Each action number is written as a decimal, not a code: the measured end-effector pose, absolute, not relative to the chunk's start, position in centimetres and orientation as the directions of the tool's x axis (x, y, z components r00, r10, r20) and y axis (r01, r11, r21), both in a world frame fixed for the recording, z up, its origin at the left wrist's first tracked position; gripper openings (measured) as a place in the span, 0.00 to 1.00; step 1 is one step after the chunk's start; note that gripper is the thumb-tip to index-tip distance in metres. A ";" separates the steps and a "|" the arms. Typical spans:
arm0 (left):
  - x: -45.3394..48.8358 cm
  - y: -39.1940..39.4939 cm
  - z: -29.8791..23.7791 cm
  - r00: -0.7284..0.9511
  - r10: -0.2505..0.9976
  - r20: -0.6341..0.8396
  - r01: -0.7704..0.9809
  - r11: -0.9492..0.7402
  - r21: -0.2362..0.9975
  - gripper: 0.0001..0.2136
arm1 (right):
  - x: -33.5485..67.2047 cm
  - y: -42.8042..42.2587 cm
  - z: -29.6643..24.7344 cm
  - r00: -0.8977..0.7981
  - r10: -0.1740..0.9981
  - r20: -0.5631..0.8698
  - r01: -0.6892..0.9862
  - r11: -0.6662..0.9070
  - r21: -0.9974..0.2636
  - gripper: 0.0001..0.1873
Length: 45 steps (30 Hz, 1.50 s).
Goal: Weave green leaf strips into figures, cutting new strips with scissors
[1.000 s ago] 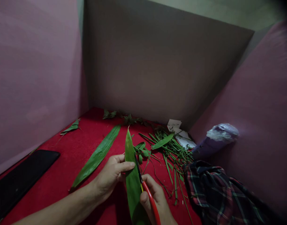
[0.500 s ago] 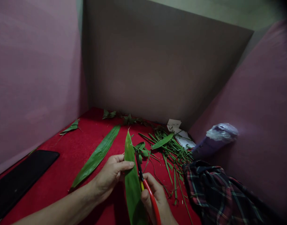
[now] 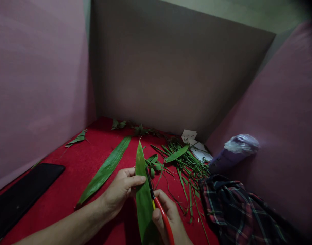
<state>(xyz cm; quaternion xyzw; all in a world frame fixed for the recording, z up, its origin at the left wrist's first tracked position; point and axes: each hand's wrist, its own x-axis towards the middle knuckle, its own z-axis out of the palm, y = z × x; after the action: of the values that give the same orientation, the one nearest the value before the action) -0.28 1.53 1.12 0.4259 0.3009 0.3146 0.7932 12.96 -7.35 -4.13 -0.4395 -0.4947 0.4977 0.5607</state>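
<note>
A long green leaf (image 3: pixel 143 200) stands upright before me with its pointed tip upward. My left hand (image 3: pixel 121 190) pinches it near the middle, thumb across its face. In my right hand (image 3: pixel 168 216) is a pair of scissors (image 3: pixel 162 214) with red and yellow handles and dark blades. The blades lie along the leaf's right edge, just right of my left thumb; whether they are fully closed I cannot tell. A second long leaf (image 3: pixel 106 170) lies flat to the left of my left hand. The held leaf's lower end runs out of view.
Cut green stems (image 3: pixel 189 161) are heaped at the right on the red cloth (image 3: pixel 94 153). Beyond them lie white paper tags (image 3: pixel 200 151). A purple plastic-wrapped object (image 3: pixel 232 151) and plaid fabric (image 3: pixel 237 207) sit at the right. A black flat object (image 3: pixel 28 190) lies left.
My right hand and the scissors have shifted slightly left, bringing the blades closer against the leaf's right edge. My left hand holds the leaf in nearly the same place.
</note>
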 end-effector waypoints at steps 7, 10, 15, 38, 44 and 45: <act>-0.1 1.6 1.0 0.617 0.759 -0.207 -0.240 0.432 0.870 0.04 | 13.1 -7.2 -5.2 0.034 0.997 0.064 -0.148 0.068 -0.987 0.27; 0.0 1.7 0.9 0.616 0.758 -0.212 -0.243 0.440 0.865 0.04 | 13.4 -7.0 -6.0 0.031 0.998 0.062 -0.125 0.066 -0.990 0.27; 0.0 1.5 0.8 0.616 0.759 -0.213 -0.255 0.448 0.857 0.03 | 13.6 -7.0 -6.4 0.034 0.998 0.061 -0.067 0.063 -0.996 0.26; -0.2 1.7 1.3 0.554 0.813 -0.181 -0.330 0.414 0.848 0.06 | 12.5 -7.7 -3.0 -0.015 0.995 0.094 0.015 0.094 -0.995 0.33; -0.2 1.9 1.1 0.546 0.822 -0.165 -0.320 0.386 0.865 0.07 | 12.5 -8.0 -2.9 -0.008 0.997 0.073 0.045 0.074 -0.996 0.31; -0.2 1.9 1.1 0.545 0.822 -0.163 -0.319 0.383 0.867 0.07 | 12.5 -8.0 -3.0 -0.018 0.998 0.067 0.033 0.068 -0.997 0.31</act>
<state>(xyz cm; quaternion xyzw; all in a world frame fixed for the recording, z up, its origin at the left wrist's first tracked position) -0.20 1.91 1.11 0.4158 0.3028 0.3684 0.7745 12.53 -8.02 -2.96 -0.4869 -0.5293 0.4785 0.5038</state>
